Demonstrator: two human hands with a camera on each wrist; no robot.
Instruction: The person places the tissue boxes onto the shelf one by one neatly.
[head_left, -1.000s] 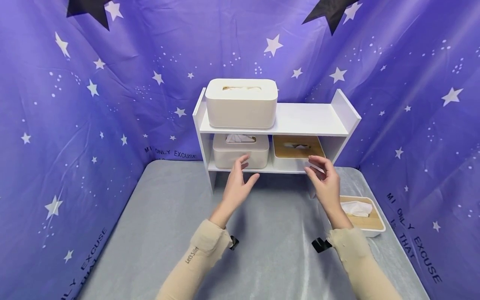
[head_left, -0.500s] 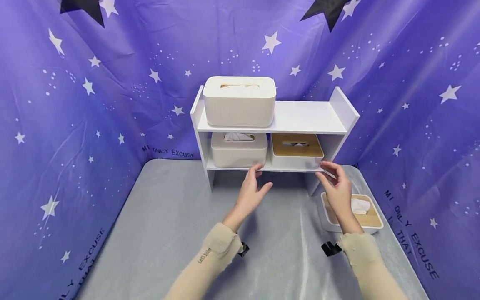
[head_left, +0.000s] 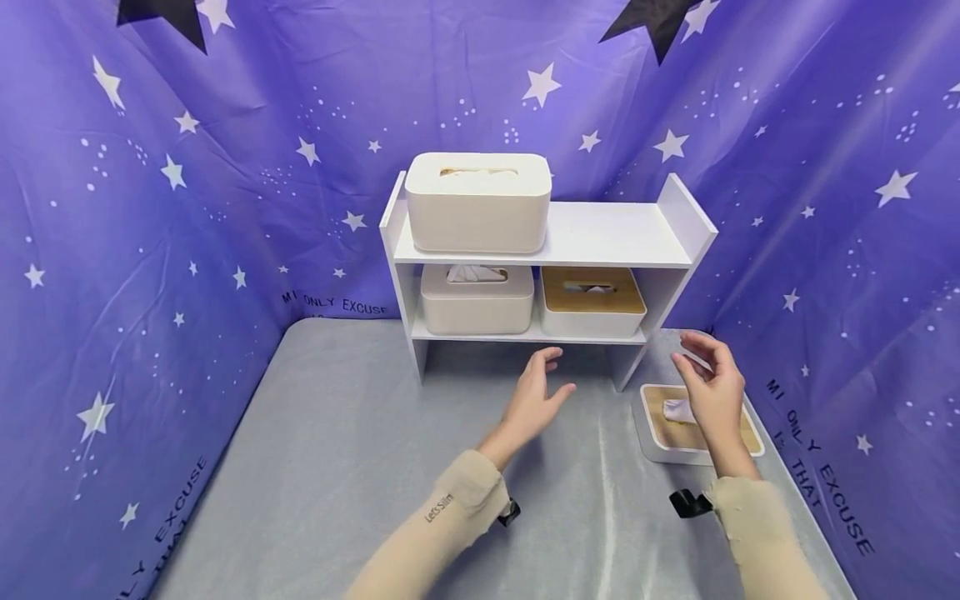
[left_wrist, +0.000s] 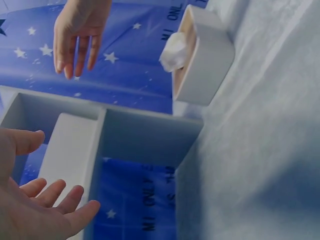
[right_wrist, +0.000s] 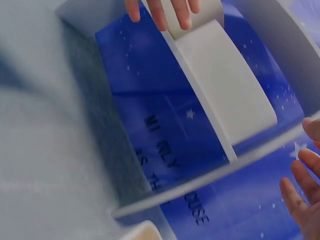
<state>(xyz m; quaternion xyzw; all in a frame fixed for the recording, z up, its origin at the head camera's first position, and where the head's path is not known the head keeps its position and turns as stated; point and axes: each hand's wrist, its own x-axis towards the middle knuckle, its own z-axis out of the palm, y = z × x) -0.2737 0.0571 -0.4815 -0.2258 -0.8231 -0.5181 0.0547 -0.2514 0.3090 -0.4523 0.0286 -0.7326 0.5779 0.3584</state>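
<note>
In the head view my left hand [head_left: 531, 398] hovers in front of the shelf's lower board, fingers relaxed and holding nothing. My right hand [head_left: 716, 392], also holding nothing with fingers loosely bent, hangs over a wood-topped tissue box [head_left: 660, 425] that stands on the table right of the shelf. A white tissue [head_left: 677, 410] pokes from that box's slot, and the hand and wrist cover part of the lid. On the lower board sit another wood-topped tissue box [head_left: 592, 322] and an off-white tissue box [head_left: 477, 313]. A larger white tissue box [head_left: 480, 218] stands on the top board.
The white two-tier shelf [head_left: 615, 233] has raised side panels and stands at the back of the table [head_left: 337, 467], which is covered in grey cloth. Purple star-patterned curtains [head_left: 225, 150] enclose the back and both sides. A black wrist mount [head_left: 690, 503] sticks out by the right cuff.
Both hands have drawn away from the shelf's lower boxes and shifted to the right. My right hand is now over the tissue box on the table. The boxes stay where they were.
</note>
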